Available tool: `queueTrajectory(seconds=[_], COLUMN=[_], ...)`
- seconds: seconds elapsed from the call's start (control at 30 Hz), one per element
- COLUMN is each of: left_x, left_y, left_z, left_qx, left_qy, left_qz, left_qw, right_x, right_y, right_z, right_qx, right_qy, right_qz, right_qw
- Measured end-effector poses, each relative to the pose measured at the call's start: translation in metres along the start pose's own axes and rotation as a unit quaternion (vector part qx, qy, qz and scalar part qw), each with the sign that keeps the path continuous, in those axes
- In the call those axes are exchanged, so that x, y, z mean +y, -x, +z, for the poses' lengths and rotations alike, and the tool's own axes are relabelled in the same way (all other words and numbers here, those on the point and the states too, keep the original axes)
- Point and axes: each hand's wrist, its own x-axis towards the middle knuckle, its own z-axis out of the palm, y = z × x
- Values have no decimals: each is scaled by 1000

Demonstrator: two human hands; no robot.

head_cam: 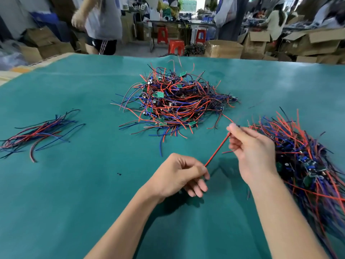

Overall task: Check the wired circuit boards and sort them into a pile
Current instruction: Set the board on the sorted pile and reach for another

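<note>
The person is in the checking step, with one red wire [217, 149] stretched taut between both hands above the green table [74, 193], toward its right side. The left hand [179, 176] pinches the wire's lower end between thumb and forefinger, the other fingers loosely curled beneath. The right hand [250, 146] grips the upper end with thumb and fingers curled in; whether a circuit board sits inside that grip cannot be told, since the fingers hide it and the frame is blurred there. A thinner stretch of red wire runs on from the right hand toward the tangled heap [173, 100], which lies in the middle of the table nearer its far edge and shows small green boards among red, blue and black leads.

At the right edge lies a large sorted pile [306, 156], wires combed roughly one way with boards at its near end, just beside the right hand. Near the left edge, well apart, lies a small bundle of wires [39, 131].

The next move, judging from this, calls for drawing the piece free of the heap without dragging its neighbours, looking over the solder joint, then laying it on the right pile with the leads in line. A snag in the tangle is the likely hitch.
</note>
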Motion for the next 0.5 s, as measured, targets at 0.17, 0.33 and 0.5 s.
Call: queueTrajectory(seconds=[0.17,0.33,0.5], left_x=[-1,-5,-9], left_y=[0,-9,-14], left_z=[-2,-4,-6], left_qx=[-21,92,211], left_qy=[-10,80,106], left_qz=[0,19,41], left_qw=[1000,992,971], right_x=[-53,-102,-111], right_y=[-17,-69,-77], right_z=[-46,-121,-118], right_qx=[36,31,15], right_qy=[-45,363,775], right_qz=[-41,36,-16], right_qw=[997,930,632])
